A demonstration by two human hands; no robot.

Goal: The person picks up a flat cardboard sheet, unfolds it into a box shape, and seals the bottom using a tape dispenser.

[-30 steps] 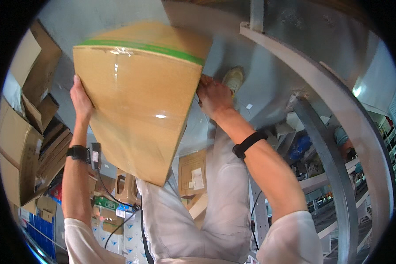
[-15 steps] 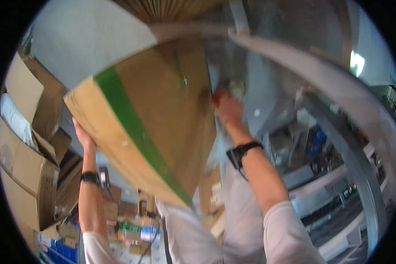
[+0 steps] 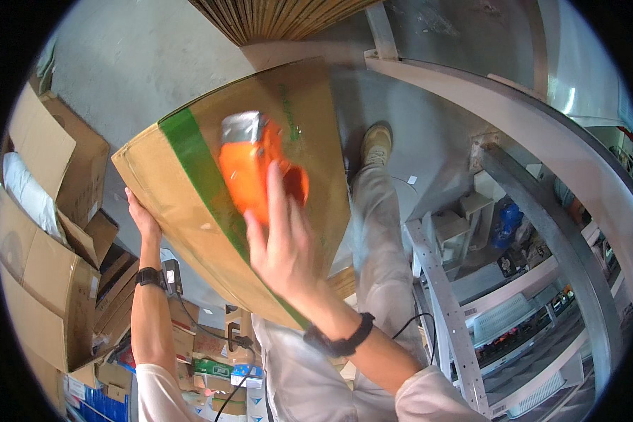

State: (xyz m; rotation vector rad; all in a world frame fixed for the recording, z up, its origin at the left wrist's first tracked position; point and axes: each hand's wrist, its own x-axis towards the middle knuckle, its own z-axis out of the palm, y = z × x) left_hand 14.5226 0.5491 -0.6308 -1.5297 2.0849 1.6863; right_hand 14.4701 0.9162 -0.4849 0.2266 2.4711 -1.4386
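Observation:
A large brown cardboard box [image 3: 211, 253] stands tilted in front of my legs, with a strip of green tape [image 3: 190, 151] along one edge of its broad face. My left hand [image 3: 143, 216] holds the box's left side, fingers pressed against the cardboard. In my right hand [image 3: 286, 246] is an orange tape dispenser [image 3: 250, 169] with a silvery front end, slightly smeared by motion. It is over the broad face, just right of the green strip. Whether it touches the cardboard I cannot tell.
Opened cartons [image 3: 42, 281] crowd the left side, one with a pale bag in it. A stack of flattened cardboard [image 3: 281, 17] lies at the far edge. Metal shelving [image 3: 541, 176] curves down the right. My shoe [image 3: 378, 144] is on the grey floor beside the box.
My right hand has swung left with the tape dispenser, from the box's right edge to over its broad face. The box has shifted only slightly, and my left hand keeps its hold.

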